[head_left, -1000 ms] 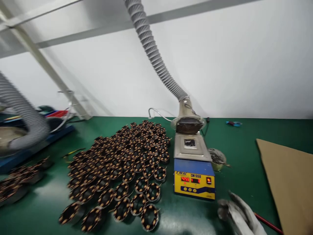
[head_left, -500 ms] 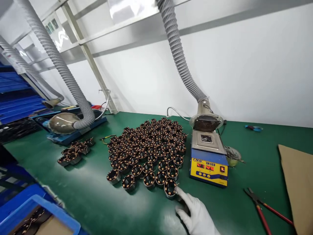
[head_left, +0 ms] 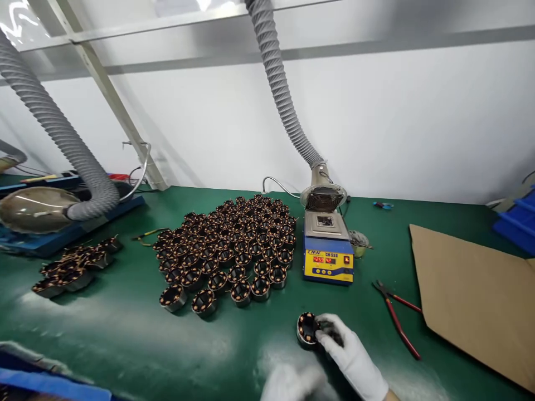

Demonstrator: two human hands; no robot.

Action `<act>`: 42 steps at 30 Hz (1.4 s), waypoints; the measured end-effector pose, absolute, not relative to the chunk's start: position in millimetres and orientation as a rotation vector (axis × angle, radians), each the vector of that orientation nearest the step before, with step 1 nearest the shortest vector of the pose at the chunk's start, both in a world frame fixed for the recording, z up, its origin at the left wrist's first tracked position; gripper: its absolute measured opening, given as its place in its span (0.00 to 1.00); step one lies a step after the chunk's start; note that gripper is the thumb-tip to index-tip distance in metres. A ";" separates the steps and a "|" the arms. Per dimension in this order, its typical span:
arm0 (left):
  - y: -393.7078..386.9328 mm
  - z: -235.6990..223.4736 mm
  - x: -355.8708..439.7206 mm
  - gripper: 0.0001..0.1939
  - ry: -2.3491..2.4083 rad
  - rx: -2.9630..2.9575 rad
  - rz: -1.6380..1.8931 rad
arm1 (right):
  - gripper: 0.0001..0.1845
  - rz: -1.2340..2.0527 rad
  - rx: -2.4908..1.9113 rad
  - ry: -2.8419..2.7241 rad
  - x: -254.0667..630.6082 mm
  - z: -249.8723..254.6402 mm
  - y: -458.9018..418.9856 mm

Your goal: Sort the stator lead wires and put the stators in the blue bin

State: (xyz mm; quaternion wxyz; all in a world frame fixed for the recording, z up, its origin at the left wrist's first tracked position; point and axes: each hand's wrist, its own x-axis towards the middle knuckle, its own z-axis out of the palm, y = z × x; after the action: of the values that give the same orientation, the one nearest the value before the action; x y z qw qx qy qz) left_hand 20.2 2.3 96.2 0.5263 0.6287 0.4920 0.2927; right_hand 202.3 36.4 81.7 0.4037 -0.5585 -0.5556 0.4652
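A ring-shaped motor stator (head_left: pixel 306 329) with copper ends around its rim is on the green bench, apart from the others. My right hand (head_left: pixel 351 353), in a white glove, grips its right side between thumb and fingers. Low in the view, my left hand (head_left: pixel 292 383), also white-gloved, is smeared by motion; its fingers cannot be made out. It is just below and left of the held stator. Many similar stators (head_left: pixel 225 253) stand close together left of centre. A smaller bunch of stators (head_left: pixel 77 267) lies farther left.
Behind the hands stands a blue and yellow solder pot (head_left: pixel 328 259) under a fume hood (head_left: pixel 322 195) on a grey hose. Red-handled pliers (head_left: pixel 399 323) and a cardboard sheet (head_left: pixel 472 295) lie to the right. A blue bin (head_left: pixel 50 384) edges in at lower left.
My right hand has drawn one stator away from the group, to the right and nearer me. My left hand has come into view at the bottom. The view has swung right.
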 end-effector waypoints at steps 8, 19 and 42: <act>50.5 86.5 47.8 0.20 1.365 2.306 0.489 | 0.16 1.413 -1.289 -0.952 204.3 83.2 47.4; 47.1 103.8 62.3 0.32 0.633 1.017 0.638 | 0.08 0.986 -1.086 -0.856 240.0 126.0 50.8; 107.3 93.6 82.8 0.34 0.994 1.836 0.629 | 0.19 1.924 -0.580 -0.204 205.2 64.5 52.6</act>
State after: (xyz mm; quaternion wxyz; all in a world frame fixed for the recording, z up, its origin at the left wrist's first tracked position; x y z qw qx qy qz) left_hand 82.8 107.3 93.6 0.4624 0.7466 0.4043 0.2556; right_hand 205.2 52.6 64.5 0.5320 -0.2432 -0.0854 0.8066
